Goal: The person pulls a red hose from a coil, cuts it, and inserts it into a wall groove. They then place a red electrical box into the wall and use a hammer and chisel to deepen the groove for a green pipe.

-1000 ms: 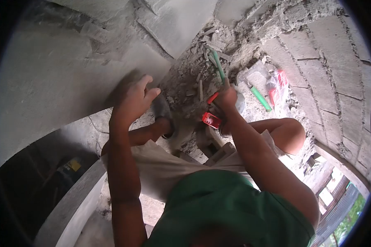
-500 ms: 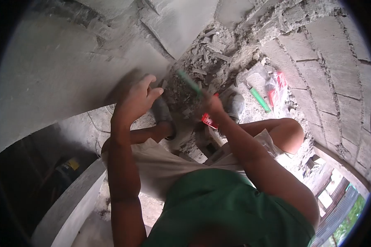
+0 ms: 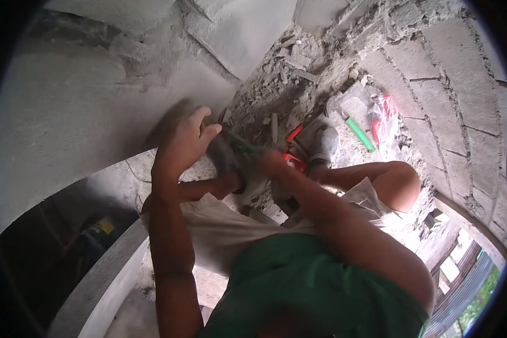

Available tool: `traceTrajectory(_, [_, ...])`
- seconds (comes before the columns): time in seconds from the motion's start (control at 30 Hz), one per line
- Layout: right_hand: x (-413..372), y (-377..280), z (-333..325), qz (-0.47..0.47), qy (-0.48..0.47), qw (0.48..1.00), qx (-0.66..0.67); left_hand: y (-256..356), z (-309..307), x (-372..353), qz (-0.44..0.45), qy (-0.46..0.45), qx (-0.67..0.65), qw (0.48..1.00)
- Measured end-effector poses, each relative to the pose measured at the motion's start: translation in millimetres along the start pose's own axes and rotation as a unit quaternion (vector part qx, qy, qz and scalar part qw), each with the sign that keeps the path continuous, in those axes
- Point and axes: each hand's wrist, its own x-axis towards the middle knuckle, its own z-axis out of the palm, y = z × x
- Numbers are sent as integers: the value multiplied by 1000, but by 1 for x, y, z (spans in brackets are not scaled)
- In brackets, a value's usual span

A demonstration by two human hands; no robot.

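Note:
My left hand point(image 3: 187, 142) is raised against the grey concrete wall point(image 3: 84, 124), fingers curled with thumb and forefinger toward the right. Whatever it grips is hidden behind the hand. Lower and to the right, my right hand point(image 3: 269, 163) is closed round a green-handled tool point(image 3: 241, 145), smeared by motion. The tool points up and left toward my left hand; its head cannot be made out. Near my right wrist a red object point(image 3: 296, 162) lies between my feet, with a short red bar point(image 3: 293, 133) just above it.
Broken rubble point(image 3: 290, 62) fills the corner. At the right, a green-handled tool point(image 3: 359, 134) and a clear plastic bag point(image 3: 382, 118) with red things lie by the block wall point(image 3: 453, 107). My shoes point(image 3: 325, 143) rest on the dusty ground. A dark recess opens lower left.
My right hand has swung left and slightly down, bringing the green-handled tool close to my left hand. The short red bar shows more fully now. My left hand has stayed in place.

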Motion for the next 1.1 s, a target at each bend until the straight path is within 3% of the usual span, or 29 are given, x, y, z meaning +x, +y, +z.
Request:
traceTrajectory(0.03, [-19, -36, -76, -29, 36, 999, 14, -2, 1, -3, -3, -5, 1, 1000])
traceTrajectory(0.07, [-19, -43, -113, 54, 56, 995, 61, -4, 2, -5, 7, -1, 6, 1000])
traceTrajectory(0.1, [-12, -40, -141, 135, 78, 982, 103, -5, 2, -5, 19, 7, 10, 1000])
traceTrajectory(0.17, [-3, -26, -181, 136, 198, 964, 113, -5, 1, -5, 13, 12, 16, 1000])
traceTrajectory(0.23, [23, 9, -200, 117, 216, 969, -29, -1, -1, -6, 5, 14, 26, 1000])
traceTrajectory(0.27, [31, 14, -207, 117, 216, 969, -28, 7, -4, -6, -5, 4, 2, 1000])
traceTrajectory(0.37, [46, 24, -199, 141, 182, 971, -63, 9, -4, -4, -10, -9, -15, 1000])
traceTrajectory(0.43, [54, 39, -137, 164, 176, 969, 52, 0, 0, -2, -1, -16, -6, 1000])
traceTrajectory(0.5, [52, 45, -70, 23, 60, 994, -88, -11, 5, 2, 16, 23, 6, 1000])
traceTrajectory(0.57, [8, -14, -68, 71, -19, 997, -6, -5, 4, 3, 20, 16, 0, 1000])
traceTrajectory(0.6, [8, -11, -64, 72, -19, 997, -5, -2, 2, 2, 19, 7, -2, 1000])
traceTrajectory(0.67, [9, -8, -49, -112, -139, 979, -97, 3, 0, -2, 12, -4, -20, 1000])
traceTrajectory(0.73, [18, -9, -109, -80, -90, 991, -59, -2, 1, -7, -3, -17, -42, 999])
traceTrajectory(0.8, [34, 25, -128, 0, 110, 986, 124, -9, 1, -7, 13, -4, 8, 1000])
traceTrajectory(0.87, [65, 46, -150, -33, 210, 966, -149, -7, 0, -4, 24, 9, 36, 999])
traceTrajectory(0.9, [72, 46, -153, -33, 212, 965, -149, -6, -1, -4, 30, 21, 65, 997])
traceTrajectory(1.0, [104, 34, -147, -12, 86, 956, -280, 4, -3, -1, 11, -22, -20, 999])
traceTrajectory(1.1, [125, 14, -115, -10, -22, 939, -344, 4, -2, 1, 10, -23, 8, 1000])
